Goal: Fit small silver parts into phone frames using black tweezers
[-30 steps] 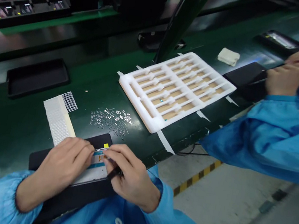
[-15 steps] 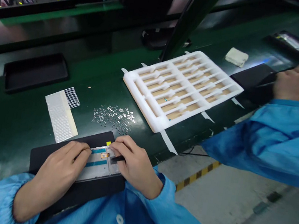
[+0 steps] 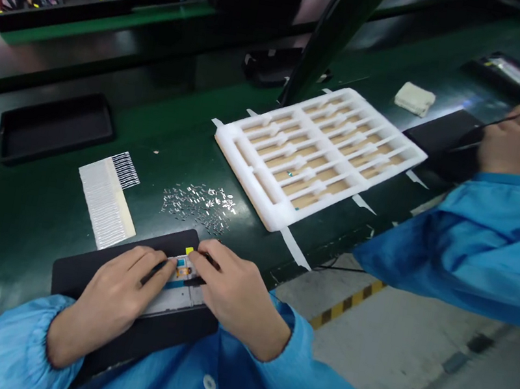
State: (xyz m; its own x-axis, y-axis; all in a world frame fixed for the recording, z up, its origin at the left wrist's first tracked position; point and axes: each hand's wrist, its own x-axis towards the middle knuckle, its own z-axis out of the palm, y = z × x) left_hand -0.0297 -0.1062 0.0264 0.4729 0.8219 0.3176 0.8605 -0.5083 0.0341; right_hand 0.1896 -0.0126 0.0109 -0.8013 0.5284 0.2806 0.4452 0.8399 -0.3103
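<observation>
A grey metal phone frame (image 3: 174, 301) with blue strips and a small orange flex piece lies on a black mat (image 3: 80, 271) in front of me. My left hand (image 3: 119, 287) is over its left part, fingers bent and closed, with thumb and forefinger pressed together at the upper edge. My right hand (image 3: 237, 293) covers the right end, its fingers closed around a thin black tool (image 3: 194, 281), mostly hidden by the fingers. A yellow tab (image 3: 189, 251) shows at the top edge beside my right fingertips.
Beyond the mat lie scattered small metal pieces (image 3: 199, 204) and a card of thin strips (image 3: 108, 203). A white slotted foam tray (image 3: 280, 217) is at centre right, a black tray (image 3: 56, 129) at left. Co-workers' hands (image 3: 512, 145) are at right and far left. A folded cloth (image 3: 414, 99) lies behind.
My left hand has slid right along the phone frame, closer to my right fingertips. My right fingers have shifted slightly. At far left, a co-worker's hand has reached into the tray.
</observation>
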